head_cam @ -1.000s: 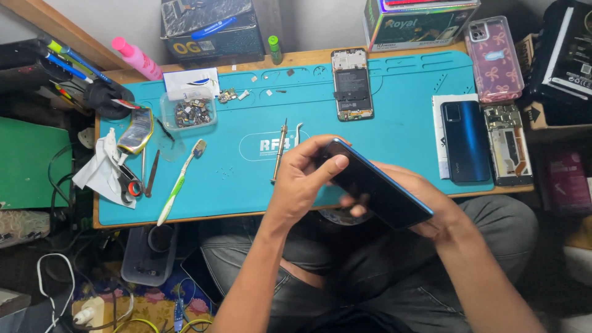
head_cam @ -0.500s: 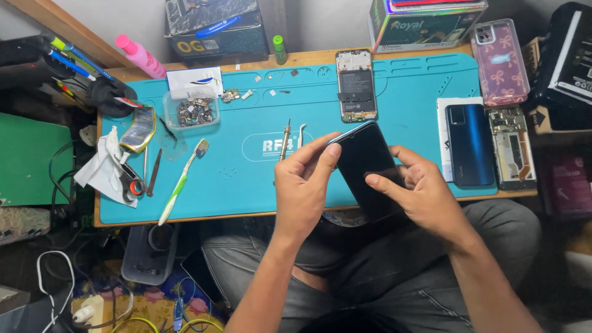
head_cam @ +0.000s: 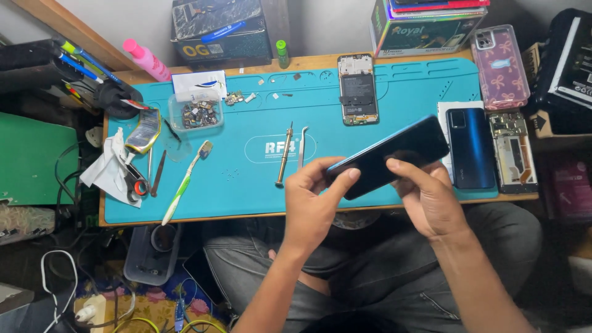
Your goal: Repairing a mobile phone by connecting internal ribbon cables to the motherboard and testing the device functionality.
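Both my hands hold a dark blue phone (head_cam: 394, 154) above the front edge of the teal work mat (head_cam: 246, 185). My left hand (head_cam: 314, 203) pinches its lower left end with thumb and fingers. My right hand (head_cam: 428, 197) grips its underside and right part, fingers curled over the dark face. The phone is tilted, its right end higher and further away. On the mat just left of my hands lie a screwdriver (head_cam: 284, 154) and tweezers (head_cam: 301, 148).
An opened phone (head_cam: 357, 89) lies at the mat's back. A blue back cover (head_cam: 470, 148) and a bare phone frame (head_cam: 513, 151) lie at the right. A toothbrush (head_cam: 186, 176), a small parts tray (head_cam: 197, 113), tools and tissue (head_cam: 108, 166) sit left. Boxes line the wall.
The phone has been turned in my hands from steeply tilted to lying long and nearly flat, pointing right. My left hand moved to its left end, my right hand under its right part.
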